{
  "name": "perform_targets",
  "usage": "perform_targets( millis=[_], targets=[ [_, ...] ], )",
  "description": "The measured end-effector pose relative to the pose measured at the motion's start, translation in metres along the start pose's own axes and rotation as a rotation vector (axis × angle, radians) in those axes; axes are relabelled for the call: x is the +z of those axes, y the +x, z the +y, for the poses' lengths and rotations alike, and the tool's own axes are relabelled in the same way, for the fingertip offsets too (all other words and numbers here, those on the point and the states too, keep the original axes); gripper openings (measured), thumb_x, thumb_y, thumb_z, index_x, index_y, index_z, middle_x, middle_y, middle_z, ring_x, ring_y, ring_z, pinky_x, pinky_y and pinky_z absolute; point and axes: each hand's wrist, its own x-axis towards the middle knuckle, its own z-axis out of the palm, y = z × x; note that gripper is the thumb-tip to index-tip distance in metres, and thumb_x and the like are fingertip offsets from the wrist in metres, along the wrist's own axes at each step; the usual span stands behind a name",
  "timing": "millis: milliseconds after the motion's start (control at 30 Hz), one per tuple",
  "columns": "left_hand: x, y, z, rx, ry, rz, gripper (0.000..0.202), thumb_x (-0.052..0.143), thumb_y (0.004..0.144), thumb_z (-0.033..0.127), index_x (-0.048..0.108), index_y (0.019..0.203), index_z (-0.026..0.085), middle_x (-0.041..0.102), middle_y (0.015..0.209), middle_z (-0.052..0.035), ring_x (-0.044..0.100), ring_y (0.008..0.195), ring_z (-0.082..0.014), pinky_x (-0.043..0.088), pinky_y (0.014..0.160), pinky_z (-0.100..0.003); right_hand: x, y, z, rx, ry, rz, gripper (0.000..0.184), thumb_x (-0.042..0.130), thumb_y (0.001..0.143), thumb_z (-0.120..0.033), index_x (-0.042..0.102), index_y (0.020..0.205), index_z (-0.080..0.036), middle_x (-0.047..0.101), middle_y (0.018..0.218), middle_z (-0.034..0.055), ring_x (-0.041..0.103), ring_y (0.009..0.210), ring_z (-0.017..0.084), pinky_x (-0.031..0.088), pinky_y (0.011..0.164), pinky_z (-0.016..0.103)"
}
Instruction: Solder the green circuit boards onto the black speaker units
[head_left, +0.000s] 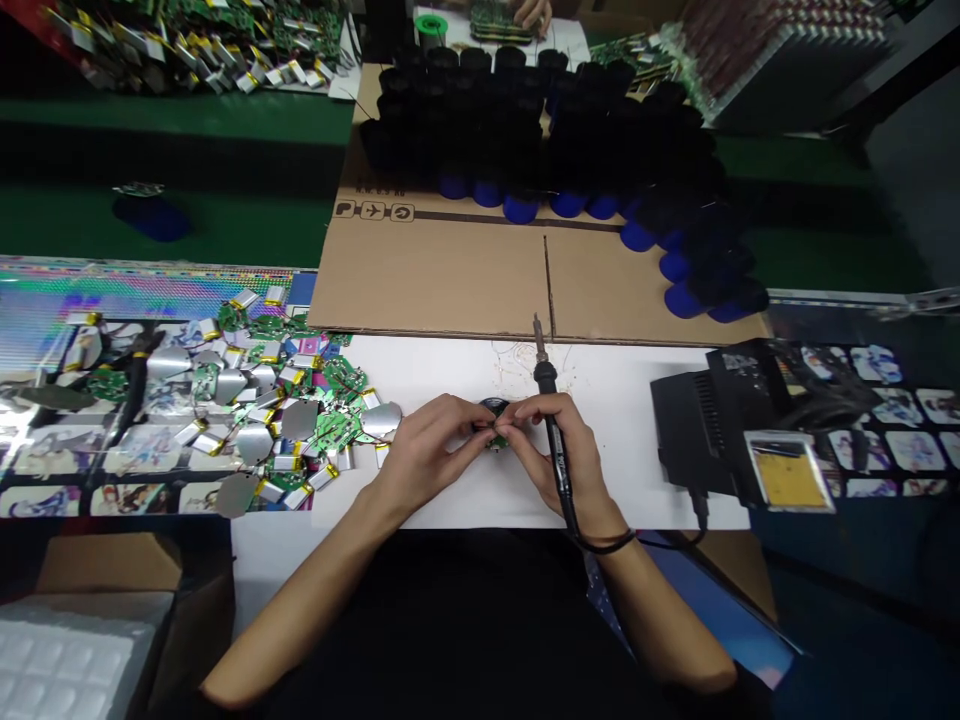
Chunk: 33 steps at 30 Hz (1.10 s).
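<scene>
Pinching a small green circuit board [495, 432] between closed fingertips, the left hand [424, 455] and right hand [559, 460] meet over the middle of the white paper sheet [450, 370] on the desk. The right hand also grips a black soldering iron [551, 400], tip pointing away. Judged best practice is a low, steady board with the tip clear of the fingers. A loose pile of green boards and silver cells [277, 400] lies at the sheet's left edge.

Small part [495, 430] half-hidden by left hand [427, 452], right hand [561, 455]; co-worker's hand [534, 13] cut by top edge.
</scene>
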Motion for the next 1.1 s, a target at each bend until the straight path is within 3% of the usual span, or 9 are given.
perform_targets(
  millis=[133, 300, 433, 633, 800, 900, 967, 1033, 1100],
  targets=[
    [-0.001, 0.006, -0.002, 0.122, 0.061, -0.006, 0.013, 0.070, 0.099, 0.009, 0.069, 0.108, 0.018, 0.077, 0.096, -0.0053, 0.069, 0.088, -0.0171, 0.056, 0.080, -0.031, 0.000, 0.000, 0.000, -0.012, -0.013, 0.001, 0.021, 0.071, 0.098, -0.016, 0.060, 0.110, -0.028, 0.073, 0.101, -0.0006, 0.070, 0.089, 0.015, 0.056, 0.082, 0.031],
    [-0.004, 0.005, 0.001, -0.018, -0.068, -0.028, 0.008, 0.069, 0.100, 0.010, 0.071, 0.103, 0.018, 0.073, 0.096, -0.0050, 0.069, 0.090, -0.0161, 0.056, 0.082, -0.029, 0.000, 0.000, -0.002, -0.049, -0.078, -0.011, 0.020, 0.068, 0.099, -0.014, 0.059, 0.109, -0.028, 0.071, 0.101, -0.0002, 0.069, 0.090, 0.016, 0.056, 0.082, 0.032],
    [-0.009, 0.003, 0.002, -0.154, -0.097, -0.040, 0.004, 0.069, 0.100, 0.014, 0.071, 0.099, 0.017, 0.069, 0.100, -0.0063, 0.068, 0.096, -0.0168, 0.056, 0.084, -0.029, -0.002, -0.008, -0.005, -0.175, -0.244, -0.042, 0.030, 0.070, 0.095, -0.012, 0.056, 0.117, -0.027, 0.072, 0.108, 0.0053, 0.068, 0.100, 0.024, 0.057, 0.088, 0.042],
    [-0.015, 0.005, -0.006, -0.036, -0.030, -0.247, 0.007, 0.065, 0.101, 0.012, 0.066, 0.102, 0.018, 0.074, 0.109, -0.0069, 0.066, 0.104, -0.0197, 0.051, 0.096, -0.036, -0.001, -0.020, 0.004, -0.233, -0.408, -0.134, 0.035, 0.073, 0.095, -0.012, 0.057, 0.122, -0.026, 0.075, 0.113, 0.0092, 0.067, 0.102, 0.028, 0.056, 0.088, 0.046],
    [-0.017, 0.011, -0.009, -0.017, -0.006, -0.345, 0.007, 0.063, 0.101, 0.012, 0.065, 0.102, 0.018, 0.074, 0.108, -0.0058, 0.065, 0.102, -0.0198, 0.051, 0.094, -0.036, -0.015, -0.018, -0.001, -0.129, -0.198, -0.142, 0.017, 0.067, 0.101, -0.022, 0.062, 0.117, -0.028, 0.078, 0.110, 0.0063, 0.072, 0.104, 0.025, 0.056, 0.092, 0.045],
    [-0.022, 0.017, -0.011, -0.015, -0.034, -0.387, 0.008, 0.061, 0.102, 0.012, 0.067, 0.101, 0.018, 0.075, 0.104, -0.0041, 0.066, 0.098, -0.0184, 0.052, 0.093, -0.035, -0.032, -0.016, -0.011, 0.046, 0.028, -0.013, 0.028, 0.052, 0.109, -0.043, 0.061, 0.131, -0.030, 0.072, 0.079, -0.0005, 0.068, 0.071, 0.019, 0.055, 0.068, 0.036],
    [-0.025, 0.020, -0.013, -0.010, -0.041, -0.400, 0.009, 0.062, 0.102, 0.014, 0.069, 0.101, 0.019, 0.077, 0.104, -0.0037, 0.066, 0.096, -0.0180, 0.053, 0.092, -0.034, -0.044, -0.014, -0.016, 0.141, 0.159, 0.099, 0.042, 0.055, 0.105, -0.054, 0.056, 0.140, -0.031, 0.064, 0.072, -0.0036, 0.056, 0.055, 0.015, 0.045, 0.050, 0.029],
    [-0.028, 0.023, -0.014, -0.011, -0.037, -0.410, 0.009, 0.064, 0.102, 0.017, 0.072, 0.102, 0.020, 0.078, 0.105, -0.0034, 0.066, 0.097, -0.0184, 0.054, 0.091, -0.034, -0.054, -0.012, -0.019, 0.187, 0.173, 0.137, 0.040, 0.066, 0.100, -0.051, 0.063, 0.132, -0.029, 0.068, 0.080, -0.0013, 0.055, 0.053, 0.012, 0.042, 0.044, 0.026],
    [-0.031, 0.026, -0.015, -0.012, -0.034, -0.433, 0.010, 0.064, 0.102, 0.016, 0.074, 0.102, 0.020, 0.079, 0.106, -0.0032, 0.066, 0.097, -0.0188, 0.055, 0.091, -0.033, -0.062, -0.014, -0.020, 0.172, 0.059, 0.145, 0.023, 0.076, 0.094, -0.038, 0.073, 0.114, -0.026, 0.074, 0.087, 0.0020, 0.063, 0.057, 0.013, 0.051, 0.048, 0.026]
  ],
)
